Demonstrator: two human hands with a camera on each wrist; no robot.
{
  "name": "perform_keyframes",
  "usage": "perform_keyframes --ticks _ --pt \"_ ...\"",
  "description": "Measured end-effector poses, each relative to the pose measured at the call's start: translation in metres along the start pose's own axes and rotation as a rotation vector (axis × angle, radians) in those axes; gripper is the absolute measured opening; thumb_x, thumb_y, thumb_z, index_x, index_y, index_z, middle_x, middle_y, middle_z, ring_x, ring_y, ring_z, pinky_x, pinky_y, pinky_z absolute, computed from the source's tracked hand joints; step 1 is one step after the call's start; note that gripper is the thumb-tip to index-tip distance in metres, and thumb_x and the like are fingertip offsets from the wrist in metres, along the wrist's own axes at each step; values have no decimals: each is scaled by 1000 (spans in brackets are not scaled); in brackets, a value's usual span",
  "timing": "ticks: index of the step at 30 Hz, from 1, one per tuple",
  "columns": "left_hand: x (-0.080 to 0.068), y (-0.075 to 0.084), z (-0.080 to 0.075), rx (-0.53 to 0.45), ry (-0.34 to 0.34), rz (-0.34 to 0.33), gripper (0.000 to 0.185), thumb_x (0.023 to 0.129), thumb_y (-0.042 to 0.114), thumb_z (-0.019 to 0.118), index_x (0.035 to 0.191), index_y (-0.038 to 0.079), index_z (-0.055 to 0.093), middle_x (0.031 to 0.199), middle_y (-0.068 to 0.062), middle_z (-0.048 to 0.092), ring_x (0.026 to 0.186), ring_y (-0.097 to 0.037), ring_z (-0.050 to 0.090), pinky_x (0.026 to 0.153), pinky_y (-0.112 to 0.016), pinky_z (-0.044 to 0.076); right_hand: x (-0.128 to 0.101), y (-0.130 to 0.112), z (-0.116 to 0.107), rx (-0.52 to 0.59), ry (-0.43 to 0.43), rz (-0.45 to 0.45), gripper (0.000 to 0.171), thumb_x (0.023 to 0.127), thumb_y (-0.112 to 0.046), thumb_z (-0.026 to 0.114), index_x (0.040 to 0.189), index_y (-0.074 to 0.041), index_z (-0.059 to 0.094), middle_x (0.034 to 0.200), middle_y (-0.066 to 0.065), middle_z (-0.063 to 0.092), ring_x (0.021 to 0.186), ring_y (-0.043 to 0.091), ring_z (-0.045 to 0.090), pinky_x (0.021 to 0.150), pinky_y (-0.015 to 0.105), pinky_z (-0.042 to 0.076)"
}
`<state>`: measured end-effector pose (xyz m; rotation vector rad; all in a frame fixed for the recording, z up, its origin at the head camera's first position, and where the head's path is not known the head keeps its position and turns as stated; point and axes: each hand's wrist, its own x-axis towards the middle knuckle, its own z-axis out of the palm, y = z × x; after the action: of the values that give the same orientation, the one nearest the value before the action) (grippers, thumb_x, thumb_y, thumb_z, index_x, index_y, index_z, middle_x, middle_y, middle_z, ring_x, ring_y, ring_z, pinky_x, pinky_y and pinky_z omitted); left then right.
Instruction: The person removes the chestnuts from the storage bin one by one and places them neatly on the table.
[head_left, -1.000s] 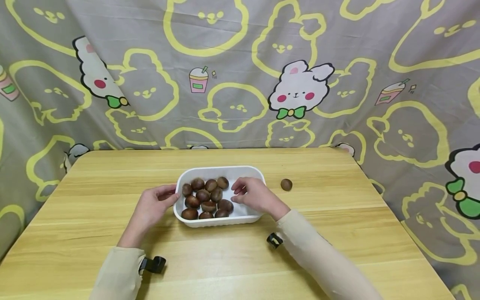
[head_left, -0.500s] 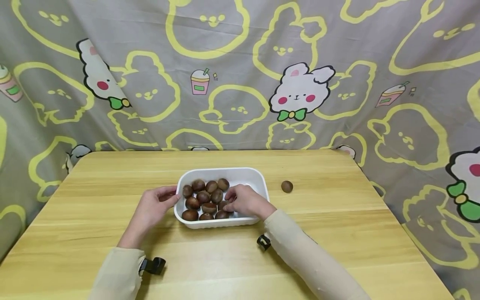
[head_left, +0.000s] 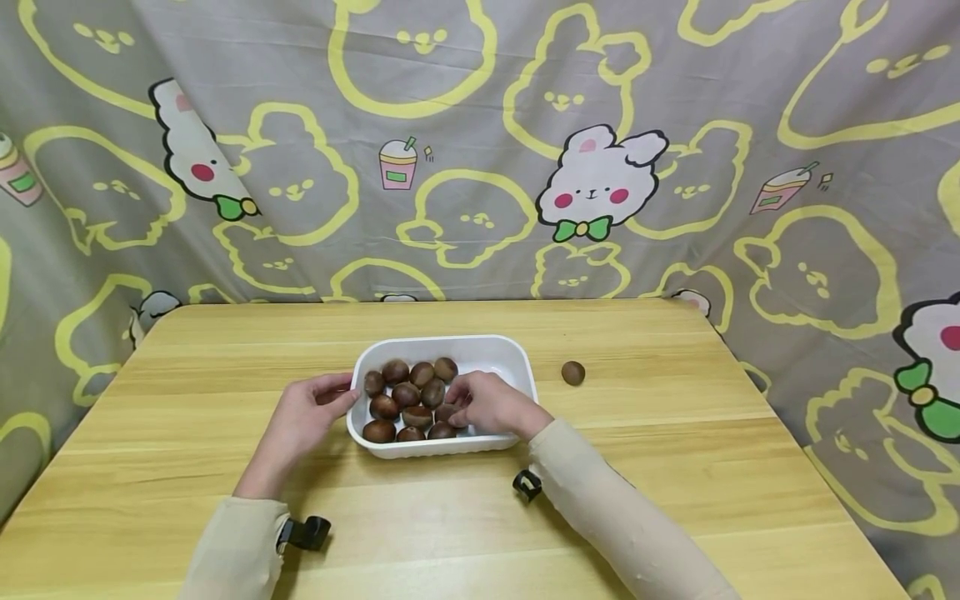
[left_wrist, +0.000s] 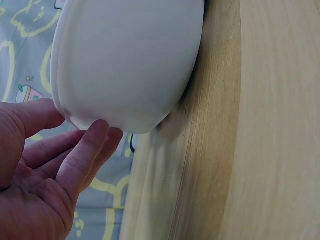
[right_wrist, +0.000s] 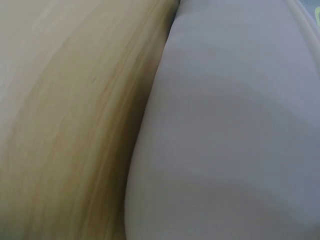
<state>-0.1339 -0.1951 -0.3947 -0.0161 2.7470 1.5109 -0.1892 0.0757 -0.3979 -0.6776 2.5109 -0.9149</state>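
Note:
In the head view a white rectangular tray (head_left: pixel 457 448) sits mid-table with several brown chestnuts (head_left: pixel 385 407) grouped toward its left side. My left hand (head_left: pixel 309 410) holds the tray's left end; the left wrist view has the thumb at the rim and the fingers (left_wrist: pixel 82 157) against the outer wall below it. Reaching over the tray's right part, my right hand (head_left: pixel 497 404) pinches a chestnut (head_left: pixel 446 412) at the right of the group, partly hidden by the fingers. The right wrist view is filled by the tray's outer wall (right_wrist: pixel 215 125) and the tabletop, with no fingers showing.
One lone chestnut (head_left: pixel 573 372) lies on the wooden table (head_left: pixel 637 433), right of the tray. A patterned grey curtain (head_left: pixel 480 208) hangs behind the table and along its sides. Dark camera mounts (head_left: pixel 305 532) stick out from both sleeves.
My right hand has moved left and down within the tray, from above its bare part onto a chestnut, and its fingers have closed round it. The left hand has stayed on the tray's left end.

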Motion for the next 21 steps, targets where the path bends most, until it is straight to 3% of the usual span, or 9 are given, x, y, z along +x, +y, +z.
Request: perform_keyframes --ticks 21 --pt "0 0 0 0 1 -2 41 97 18 64 128 -8 59 116 -21 66 108 -33 63 89 -41 51 -5 -1 -10 -24 63 -6 19 83 -9 78 100 -12 68 83 -6 61 80 11 57 77 29 47"
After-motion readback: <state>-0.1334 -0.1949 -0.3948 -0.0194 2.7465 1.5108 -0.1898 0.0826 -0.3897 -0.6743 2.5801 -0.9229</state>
